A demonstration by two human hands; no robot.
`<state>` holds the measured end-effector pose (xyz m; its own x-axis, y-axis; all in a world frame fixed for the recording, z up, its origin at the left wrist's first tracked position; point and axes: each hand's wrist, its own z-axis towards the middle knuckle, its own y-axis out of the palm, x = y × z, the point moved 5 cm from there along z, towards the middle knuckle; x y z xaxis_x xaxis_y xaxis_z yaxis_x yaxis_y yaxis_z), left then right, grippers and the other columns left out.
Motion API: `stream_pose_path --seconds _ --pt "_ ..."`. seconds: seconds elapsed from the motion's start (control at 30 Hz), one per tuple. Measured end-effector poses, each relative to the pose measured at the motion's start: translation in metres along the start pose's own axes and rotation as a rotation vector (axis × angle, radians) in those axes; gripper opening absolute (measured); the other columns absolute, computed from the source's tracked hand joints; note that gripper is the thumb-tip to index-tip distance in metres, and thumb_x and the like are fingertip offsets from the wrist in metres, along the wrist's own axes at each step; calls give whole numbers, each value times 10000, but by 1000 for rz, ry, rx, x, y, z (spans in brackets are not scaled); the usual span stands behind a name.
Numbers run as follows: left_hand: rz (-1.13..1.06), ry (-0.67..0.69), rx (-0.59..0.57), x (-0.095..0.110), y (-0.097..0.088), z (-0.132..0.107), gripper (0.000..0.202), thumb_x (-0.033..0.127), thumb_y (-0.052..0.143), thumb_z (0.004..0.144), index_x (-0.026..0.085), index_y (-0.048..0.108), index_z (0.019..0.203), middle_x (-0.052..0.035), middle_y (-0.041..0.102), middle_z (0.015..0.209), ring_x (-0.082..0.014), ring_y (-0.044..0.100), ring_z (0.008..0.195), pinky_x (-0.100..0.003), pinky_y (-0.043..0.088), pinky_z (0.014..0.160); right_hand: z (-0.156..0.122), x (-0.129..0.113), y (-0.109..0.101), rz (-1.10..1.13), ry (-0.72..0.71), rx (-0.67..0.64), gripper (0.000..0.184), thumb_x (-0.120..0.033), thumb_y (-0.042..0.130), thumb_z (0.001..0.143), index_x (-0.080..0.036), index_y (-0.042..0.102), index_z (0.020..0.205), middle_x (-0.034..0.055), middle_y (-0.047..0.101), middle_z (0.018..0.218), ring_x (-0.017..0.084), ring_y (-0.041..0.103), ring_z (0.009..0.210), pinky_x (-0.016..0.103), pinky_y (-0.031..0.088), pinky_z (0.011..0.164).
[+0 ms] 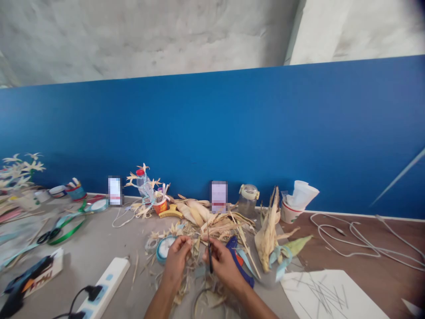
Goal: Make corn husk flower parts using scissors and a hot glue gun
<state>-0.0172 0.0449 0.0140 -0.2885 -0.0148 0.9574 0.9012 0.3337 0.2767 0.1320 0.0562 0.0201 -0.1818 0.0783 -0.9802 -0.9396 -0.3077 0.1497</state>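
Lower centre of the frame: the left hand point(177, 256) pinches its fingertips on dried husk point(198, 243). The right hand point(223, 262) clamps a thin dark stick point(210, 262) upright, just beside a blue glue gun point(239, 265).

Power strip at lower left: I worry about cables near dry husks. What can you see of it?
The power strip is a long white plastic bar lying flat and slanted on the grey table. A black plug sits near its closer end, its black cable running toward the bottom edge. Small blue marks show on top. A husk sliver lies beside its far end. The left hand does not touch it.
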Motion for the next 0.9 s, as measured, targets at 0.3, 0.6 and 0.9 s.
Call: stream_pose_path --seconds 0.3,0.6,0.9 --pt "141 -18 -152 -2 15 -8 361 434 766 572 167 598 750 84 442 487 -60 325 410 -194 226 419 8 6 -5 175 12 126 477 -267 734 593 -200 566 1035 -26 587 719 141 561 635 242 448 586" --pt "117 -2 -177 0 16 -11 375 389 748 610 186 618 898 63 503 542 -73 371 436 -193 268 437 9 -2 1 239 -33 110 357 -265 727 591 -214 565 905 -70 538 615 120 538 574 236 441 585" --pt "190 24 -238 6 22 -12 445 415 758 611 176 602 952 84 449 482 -75 339 405 -201 244 424 11 -3 3 242 -39 105 395 -284 757 568 -207 565 905 -77 537 606 114 540 558 233 438 567"
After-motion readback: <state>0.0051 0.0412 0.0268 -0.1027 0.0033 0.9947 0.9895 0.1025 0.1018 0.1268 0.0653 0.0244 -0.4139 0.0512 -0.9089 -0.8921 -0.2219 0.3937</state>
